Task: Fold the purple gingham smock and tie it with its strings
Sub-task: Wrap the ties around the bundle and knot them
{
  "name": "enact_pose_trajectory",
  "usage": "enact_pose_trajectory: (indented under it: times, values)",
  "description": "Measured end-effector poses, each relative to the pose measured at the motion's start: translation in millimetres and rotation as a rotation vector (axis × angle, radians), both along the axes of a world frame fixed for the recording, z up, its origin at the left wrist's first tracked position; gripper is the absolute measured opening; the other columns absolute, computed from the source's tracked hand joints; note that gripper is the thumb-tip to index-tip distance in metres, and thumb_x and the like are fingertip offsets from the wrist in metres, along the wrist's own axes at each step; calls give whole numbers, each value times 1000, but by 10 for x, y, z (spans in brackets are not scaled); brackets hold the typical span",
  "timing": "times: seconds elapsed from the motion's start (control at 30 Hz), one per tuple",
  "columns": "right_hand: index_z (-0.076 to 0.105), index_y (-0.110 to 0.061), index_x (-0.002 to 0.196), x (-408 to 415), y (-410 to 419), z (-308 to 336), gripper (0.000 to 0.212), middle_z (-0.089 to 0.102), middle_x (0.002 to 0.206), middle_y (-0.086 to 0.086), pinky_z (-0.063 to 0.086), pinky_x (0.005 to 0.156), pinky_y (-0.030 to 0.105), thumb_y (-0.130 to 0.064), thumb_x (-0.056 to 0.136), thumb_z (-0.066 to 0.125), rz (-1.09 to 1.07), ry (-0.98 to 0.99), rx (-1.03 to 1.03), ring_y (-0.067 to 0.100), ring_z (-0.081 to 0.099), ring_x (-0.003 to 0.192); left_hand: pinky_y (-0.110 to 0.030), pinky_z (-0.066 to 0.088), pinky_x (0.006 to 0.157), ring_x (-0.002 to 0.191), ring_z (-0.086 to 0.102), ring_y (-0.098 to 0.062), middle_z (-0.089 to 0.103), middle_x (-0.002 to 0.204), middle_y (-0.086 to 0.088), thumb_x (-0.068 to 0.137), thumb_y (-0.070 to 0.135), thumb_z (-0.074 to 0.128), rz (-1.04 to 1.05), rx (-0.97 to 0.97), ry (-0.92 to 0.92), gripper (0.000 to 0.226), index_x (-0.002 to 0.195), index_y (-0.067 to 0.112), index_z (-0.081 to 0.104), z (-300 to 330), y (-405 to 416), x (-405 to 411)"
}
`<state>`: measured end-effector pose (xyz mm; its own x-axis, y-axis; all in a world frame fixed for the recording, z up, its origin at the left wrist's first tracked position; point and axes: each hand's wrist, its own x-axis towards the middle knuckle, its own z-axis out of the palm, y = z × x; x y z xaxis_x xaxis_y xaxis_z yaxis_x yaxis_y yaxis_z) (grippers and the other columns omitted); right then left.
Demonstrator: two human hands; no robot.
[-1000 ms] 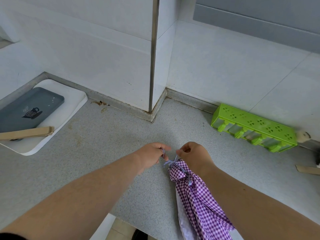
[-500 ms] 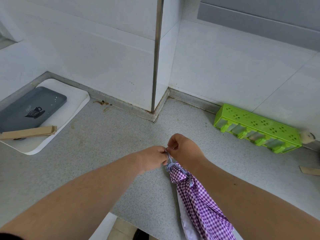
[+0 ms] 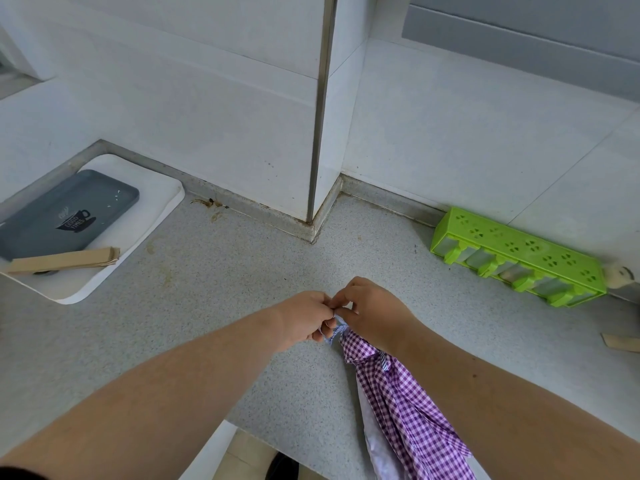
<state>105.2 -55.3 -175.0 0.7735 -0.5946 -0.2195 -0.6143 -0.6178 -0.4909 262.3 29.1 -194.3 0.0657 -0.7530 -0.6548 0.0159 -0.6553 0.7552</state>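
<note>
Counter: one smock, two hands.

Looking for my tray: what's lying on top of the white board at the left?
On the white board lies a grey tray with a folded cardboard strip at its near edge. Whatever is under the tray is covered.

Two bare forearms are seen, uncovered from elbow to wrist. No watch, ring or bracelet is worn on the left hand or the right hand. A thin edge of black sleeve is seen at the lower left corner. A small dark mole is seen on the right forearm.
</note>
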Motion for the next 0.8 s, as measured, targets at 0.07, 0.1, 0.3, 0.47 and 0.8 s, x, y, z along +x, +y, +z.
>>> enact_pose_trajectory:
  times: [0.07,0.1,0.3,0.47,0.8]
  values:
    - [72,-37,110,0,7,-15,13,55,102,-21,49,80,21,-34,99,67,6,-11,-24,0,58,88,-25,52,61,68,63,-15,64,75,-3,102,-1,47,25,-2,39,21,100,10,65,6,13,-2]
    - [72,-35,109,8,17,-19,12,54,102,-20,47,80,19,-33,99,66,2,-15,-31,0,56,88,-24,53,61,69,63,-15,64,76,-4,103,-1,48,41,-1,57,20,100,10,64,13,20,-3]
    - [73,-34,102,48,53,-15,7,58,100,-19,42,73,11,-31,97,70,-70,-53,14,-1,60,87,-26,53,60,67,66,-16,67,73,-3,102,1,47,128,5,133,18,104,9,63,10,53,29]
    - [72,-35,98,38,69,8,6,61,101,-15,51,79,19,-30,95,72,-118,-63,72,1,62,89,-29,53,65,69,67,-17,68,73,-3,101,3,48,128,6,160,17,101,11,63,-6,69,29]
    - [68,-30,97,26,89,-8,6,70,95,-15,54,75,23,-25,94,67,-252,-19,178,4,65,89,-25,51,59,65,65,-18,69,73,-6,100,2,57,162,-29,123,13,96,14,60,-3,72,12]
